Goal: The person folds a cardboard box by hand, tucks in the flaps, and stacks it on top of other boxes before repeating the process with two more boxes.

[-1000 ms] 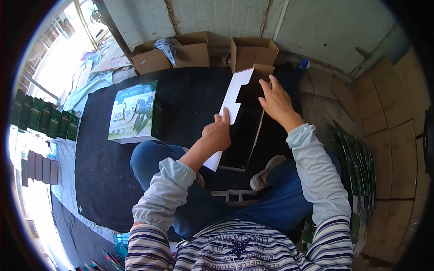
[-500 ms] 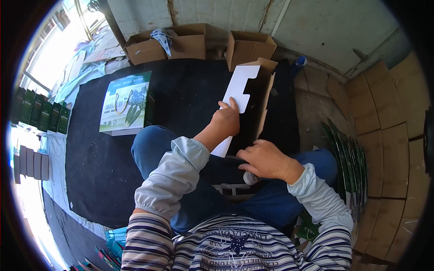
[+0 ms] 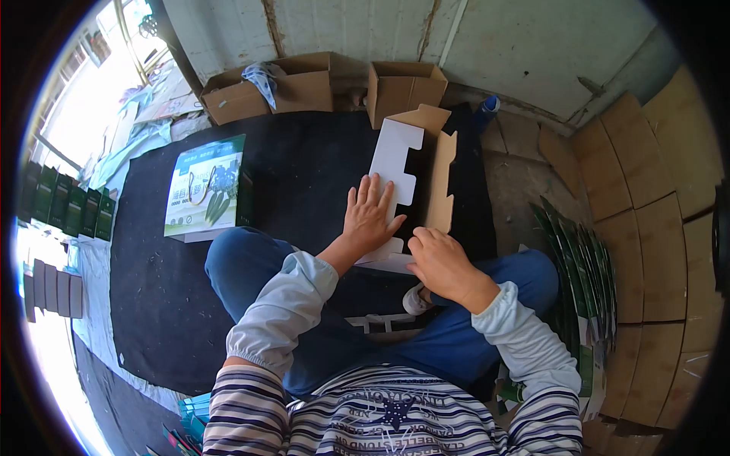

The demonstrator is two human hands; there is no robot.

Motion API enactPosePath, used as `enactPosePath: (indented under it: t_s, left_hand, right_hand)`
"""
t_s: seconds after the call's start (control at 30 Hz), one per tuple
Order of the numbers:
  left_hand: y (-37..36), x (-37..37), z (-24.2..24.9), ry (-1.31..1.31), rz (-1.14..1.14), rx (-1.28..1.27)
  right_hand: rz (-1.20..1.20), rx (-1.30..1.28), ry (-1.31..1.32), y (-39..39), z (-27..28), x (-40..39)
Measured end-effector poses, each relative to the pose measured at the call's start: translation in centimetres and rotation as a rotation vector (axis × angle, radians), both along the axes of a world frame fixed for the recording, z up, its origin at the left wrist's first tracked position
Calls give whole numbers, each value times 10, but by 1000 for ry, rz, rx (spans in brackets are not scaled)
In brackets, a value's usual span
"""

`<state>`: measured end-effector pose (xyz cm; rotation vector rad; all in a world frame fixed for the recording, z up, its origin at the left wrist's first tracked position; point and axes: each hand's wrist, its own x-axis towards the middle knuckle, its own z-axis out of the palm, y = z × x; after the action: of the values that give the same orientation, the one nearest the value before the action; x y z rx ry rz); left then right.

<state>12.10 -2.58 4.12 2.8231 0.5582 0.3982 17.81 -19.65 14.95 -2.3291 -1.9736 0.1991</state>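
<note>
A partly folded cardboard box (image 3: pixel 395 148) stands in front of my knees. It has a white notched flap on its left and brown inner board on its right and far sides. My left hand (image 3: pixel 368 219) lies with spread fingers on the white flap. At the near right corner, my right hand (image 3: pixel 442 262) has its fingers curled on the box's edge; the fingertips are partly hidden. To the left, a finished green-and-white printed carton (image 3: pixel 205 186) with a cord handle stands on the black cloth (image 3: pixel 160 304).
Two open brown cartons (image 3: pixel 304 87) (image 3: pixel 407 87) stand along the wall. Flattened green printed boxes (image 3: pixel 582 273) lean at my right, beside stacked brown cardboard (image 3: pixel 658 251). Green boxes (image 3: pixel 68 199) stand at the far left. A blue roll-like object (image 3: pixel 487 110) is at the back right.
My left hand has gone from gripping the white flap to lying flat and spread on it. The flap has tipped, showing more brown inside. My right hand has come to the box's near corner.
</note>
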Motion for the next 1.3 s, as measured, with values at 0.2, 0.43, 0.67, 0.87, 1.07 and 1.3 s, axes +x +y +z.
enactPosePath:
  t_s: [0.2,0.43,0.67,0.87,1.07,1.3]
  left_hand:
    - [17,-18,15,48,-97,-115]
    - [-25,-45,32,21,-295,-19]
    - [-55,-51,25,-67,-475,6]
    - [-70,-49,24,46,-474,145]
    - [-82,-31,56,128,-255,-30]
    - [-88,-17,50,-74,-69,-129]
  right_hand:
    - [-151,49,-443,29,-47,8]
    - [-108,-437,-296,47,-37,25]
    - [-302,504,-382,92,7,133]
    - [-495,-36,-158,131,2,203]
    - [-217,-346,-192,144,-4,189]
    - [-387,-343,-140,135,-4,185]
